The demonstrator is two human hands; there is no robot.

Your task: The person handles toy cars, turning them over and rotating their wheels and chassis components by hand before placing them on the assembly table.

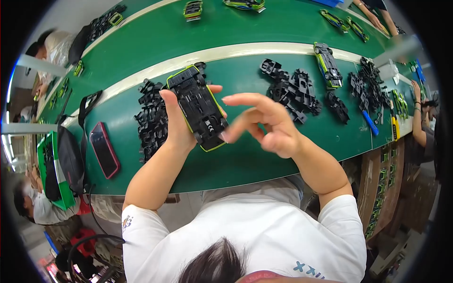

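Observation:
My left hand (178, 125) grips a toy car (200, 108) with its black underside turned up and its yellow-green body edge showing round the rim. The thumb lies along one side and fingertips show at the other. Close to the car's lower right side, my right hand (269, 123) has its fingers apart, slightly blurred. One fingertip is at or very near the car's edge; I cannot tell if it touches. A pile of black plastic chassis parts (152, 123) lies left of the car, and another heap of black parts (298, 89) lies to the right.
An upturned toy car (329, 66) rests at the right. A phone (104, 150) and a black bag (71, 158) lie at the left. Blue-handled (371, 123) and yellow-handled tools (395, 127) are at the right. Beyond a pale strip (264, 48), a green surface carries more cars (193, 9). Other people sit at both sides.

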